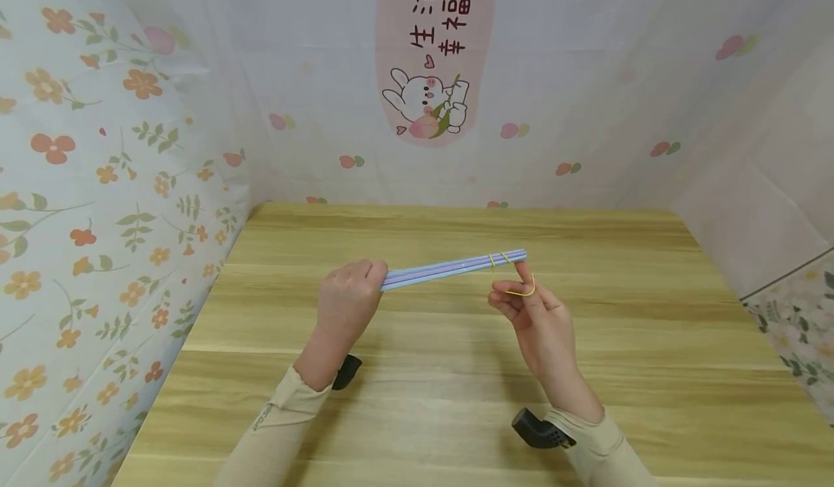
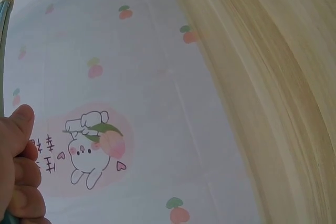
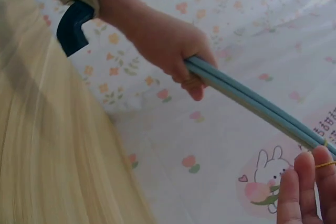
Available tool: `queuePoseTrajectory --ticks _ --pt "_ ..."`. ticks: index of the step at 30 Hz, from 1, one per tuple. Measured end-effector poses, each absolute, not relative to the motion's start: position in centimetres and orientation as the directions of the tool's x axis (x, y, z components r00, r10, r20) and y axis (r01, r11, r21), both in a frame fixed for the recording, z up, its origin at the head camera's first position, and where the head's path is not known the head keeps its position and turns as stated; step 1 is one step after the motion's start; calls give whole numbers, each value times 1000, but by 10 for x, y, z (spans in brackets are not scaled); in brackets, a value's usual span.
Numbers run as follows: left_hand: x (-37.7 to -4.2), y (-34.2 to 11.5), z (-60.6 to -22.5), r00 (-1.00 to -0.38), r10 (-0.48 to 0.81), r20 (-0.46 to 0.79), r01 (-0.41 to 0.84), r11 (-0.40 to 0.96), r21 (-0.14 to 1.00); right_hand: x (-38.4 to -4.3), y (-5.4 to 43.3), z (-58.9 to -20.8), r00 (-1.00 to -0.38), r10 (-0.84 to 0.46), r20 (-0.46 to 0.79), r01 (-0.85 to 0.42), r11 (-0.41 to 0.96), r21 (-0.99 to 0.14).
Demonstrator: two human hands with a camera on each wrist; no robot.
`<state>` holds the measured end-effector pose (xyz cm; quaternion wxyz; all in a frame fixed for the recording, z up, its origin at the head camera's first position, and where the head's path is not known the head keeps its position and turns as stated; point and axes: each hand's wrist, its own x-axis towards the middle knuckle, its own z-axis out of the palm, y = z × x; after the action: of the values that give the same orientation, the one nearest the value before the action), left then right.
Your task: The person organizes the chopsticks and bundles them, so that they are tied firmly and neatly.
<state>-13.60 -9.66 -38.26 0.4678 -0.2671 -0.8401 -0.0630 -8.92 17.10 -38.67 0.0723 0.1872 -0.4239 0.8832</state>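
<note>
Wrapped around one end, a left hand (image 1: pixel 348 295) is apparently steadying pastel sticks (image 1: pixel 443 269) above a table (image 1: pixel 423 400) while a partly curled right hand (image 1: pixel 542 324) is holding a yellow band (image 1: pixel 523 294) encircling the other.

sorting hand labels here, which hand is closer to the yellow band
Right: the right hand is at the yellow band, fingers touching its loose loop. The left hand is farther off, gripping the other end of the blue and purple sticks the band goes around.

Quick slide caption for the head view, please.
Left hand grips sticks above a wooden table; right hand holds a yellow band looped around them near their other end.
</note>
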Motion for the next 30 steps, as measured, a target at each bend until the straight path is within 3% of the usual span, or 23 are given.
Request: queuePoseTrajectory --ticks 13,24,30 --pt "-135 -97 -383 -382 428 819 542 822 -177 -92 190 -379 -921 -194 338 -99 -723 -683" --pt "-134 -103 -380 -346 495 797 572 785 -240 -93 198 -374 -922 -256 289 -58 -647 -760" --pt "-134 -105 -376 -339 529 778 583 767 -268 -93 200 -370 -947 -270 175 -13 -514 -858"
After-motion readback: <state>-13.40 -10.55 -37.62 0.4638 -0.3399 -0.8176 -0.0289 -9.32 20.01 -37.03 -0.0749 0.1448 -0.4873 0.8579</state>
